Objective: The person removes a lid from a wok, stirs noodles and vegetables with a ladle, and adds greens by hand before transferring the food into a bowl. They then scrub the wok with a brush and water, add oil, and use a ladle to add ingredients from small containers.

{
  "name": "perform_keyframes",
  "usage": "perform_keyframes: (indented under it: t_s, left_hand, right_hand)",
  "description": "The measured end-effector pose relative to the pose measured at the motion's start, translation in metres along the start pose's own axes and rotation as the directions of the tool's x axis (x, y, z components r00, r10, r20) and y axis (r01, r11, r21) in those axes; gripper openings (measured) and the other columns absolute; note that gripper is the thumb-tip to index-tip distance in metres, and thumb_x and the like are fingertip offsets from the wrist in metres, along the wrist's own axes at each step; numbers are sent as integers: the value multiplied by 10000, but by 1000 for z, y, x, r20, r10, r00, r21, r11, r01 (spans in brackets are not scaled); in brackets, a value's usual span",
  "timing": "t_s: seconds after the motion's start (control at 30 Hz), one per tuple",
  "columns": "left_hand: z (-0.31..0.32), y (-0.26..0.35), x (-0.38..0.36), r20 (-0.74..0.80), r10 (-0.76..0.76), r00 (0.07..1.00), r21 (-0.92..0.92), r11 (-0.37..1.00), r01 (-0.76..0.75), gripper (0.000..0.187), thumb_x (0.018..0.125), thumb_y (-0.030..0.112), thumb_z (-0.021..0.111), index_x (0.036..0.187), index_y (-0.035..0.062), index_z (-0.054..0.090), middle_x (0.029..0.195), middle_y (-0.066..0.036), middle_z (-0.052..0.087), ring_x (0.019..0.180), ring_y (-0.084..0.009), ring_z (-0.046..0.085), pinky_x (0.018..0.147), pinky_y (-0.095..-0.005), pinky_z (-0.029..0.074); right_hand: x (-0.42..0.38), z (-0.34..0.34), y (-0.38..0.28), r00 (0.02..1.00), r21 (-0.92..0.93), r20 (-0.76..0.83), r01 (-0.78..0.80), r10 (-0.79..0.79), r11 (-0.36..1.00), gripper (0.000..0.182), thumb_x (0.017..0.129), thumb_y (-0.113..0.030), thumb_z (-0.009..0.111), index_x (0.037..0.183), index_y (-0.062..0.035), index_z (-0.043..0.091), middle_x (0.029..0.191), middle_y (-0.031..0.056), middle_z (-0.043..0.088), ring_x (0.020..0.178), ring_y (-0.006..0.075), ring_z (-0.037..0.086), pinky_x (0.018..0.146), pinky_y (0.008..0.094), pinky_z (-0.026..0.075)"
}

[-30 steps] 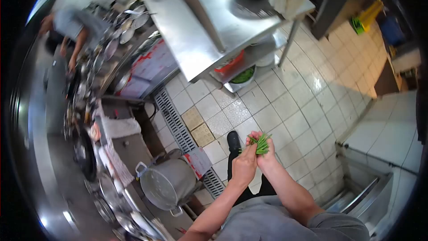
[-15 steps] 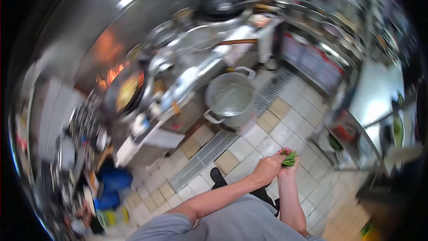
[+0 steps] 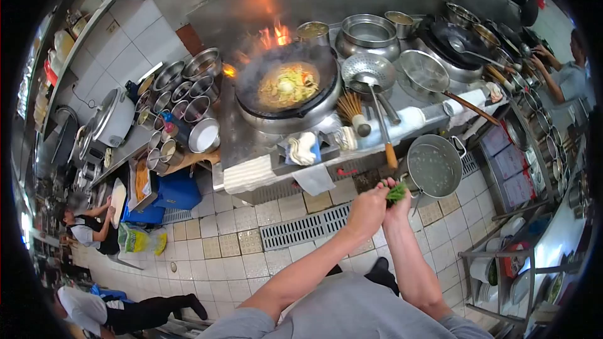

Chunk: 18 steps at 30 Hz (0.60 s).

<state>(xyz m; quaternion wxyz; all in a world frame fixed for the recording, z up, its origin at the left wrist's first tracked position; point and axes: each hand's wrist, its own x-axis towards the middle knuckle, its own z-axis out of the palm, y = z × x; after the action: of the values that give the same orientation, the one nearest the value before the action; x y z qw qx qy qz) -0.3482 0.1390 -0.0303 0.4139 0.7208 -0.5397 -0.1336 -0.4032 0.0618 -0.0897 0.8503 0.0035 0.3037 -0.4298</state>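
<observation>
A small bunch of chopped green stalks (image 3: 397,193) is gathered between my two hands, in front of my body and above the tiled floor. My left hand (image 3: 369,209) is closed against the left side of the bunch. My right hand (image 3: 396,211) is closed around it from the right, the hands touching. The green ends stick out past my fingers. Just beyond my hands is a large metal pot (image 3: 433,166) with cloudy liquid, standing low by the stove front. At the stove, a wok (image 3: 289,85) holds steaming shredded food, with flames behind it.
A perforated strainer ladle (image 3: 369,74) lies on the stove, its wooden handle jutting over the edge. A long-handled mesh strainer (image 3: 426,70) rests to its right. A floor drain grate (image 3: 304,226) runs below. Other people work at far right and at lower left.
My view has swung left, bringing the burning wok to the middle ahead of me. My hands stay together on the greens and are now close to the low pot.
</observation>
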Motion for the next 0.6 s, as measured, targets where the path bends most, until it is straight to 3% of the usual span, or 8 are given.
perform_keyframes:
  t_s: [0.1,0.17,0.23,0.3,0.37,0.43,0.47,0.6]
  left_hand:
    - [-44,-23,38,-125,1,992,13,1000,0,249,744,10,508,955,-33,633,868,-254,613,778,-378,611,726,-429,494]
    - [-71,-36,64,-144,-56,988,-4,998,56,280,744,19,509,991,-21,637,848,-268,606,746,-387,610,713,-428,490]
    - [-94,-52,92,-343,28,939,47,999,-13,246,766,24,488,958,-22,635,711,-242,598,655,-398,592,638,-469,471]
    - [-122,-66,123,-370,-11,929,72,997,41,277,758,30,497,989,-19,640,680,-248,588,644,-405,590,635,-472,465]
    - [-146,-83,157,-444,5,896,94,995,41,281,759,40,509,1002,-27,633,720,-274,578,658,-395,604,624,-440,470]
    - [-166,-104,192,-488,-24,872,175,977,125,242,771,61,514,955,-47,629,724,-272,584,686,-408,601,638,-457,463]
    - [-175,-115,214,-494,-28,869,186,973,137,242,771,61,514,955,-47,629,724,-272,584,686,-408,601,638,-457,463]
    - [-212,-164,284,-504,-37,863,331,914,233,192,779,74,509,887,-27,632,762,-269,594,765,-408,600,697,-471,456]
  right_hand:
    - [16,72,33,994,-102,-105,31,-42,994,309,901,-291,403,853,-25,554,848,118,574,780,264,562,762,391,483]
    - [49,100,53,998,-145,-57,0,-8,989,314,912,-293,399,900,-16,546,898,116,578,810,251,568,774,386,487]
    - [79,138,74,1000,-166,26,21,-17,986,281,910,-262,414,896,-13,544,876,115,584,795,231,572,746,368,495]
    - [97,183,95,997,-204,73,38,-23,978,237,893,-227,443,847,-24,557,838,106,584,753,213,573,704,343,489]
    - [130,219,115,982,-299,181,7,50,954,225,863,-212,467,836,-15,574,822,104,584,722,207,574,668,331,471]
    - [135,268,125,995,-449,96,23,23,893,239,836,-205,485,864,11,584,838,106,586,722,209,575,661,336,459]
    - [163,280,137,991,-586,131,92,-18,805,267,826,-200,482,890,38,585,857,112,589,750,217,580,669,344,459]
    - [224,335,163,960,-622,190,-46,208,782,254,827,-169,453,899,36,585,909,130,593,824,221,589,659,380,486]
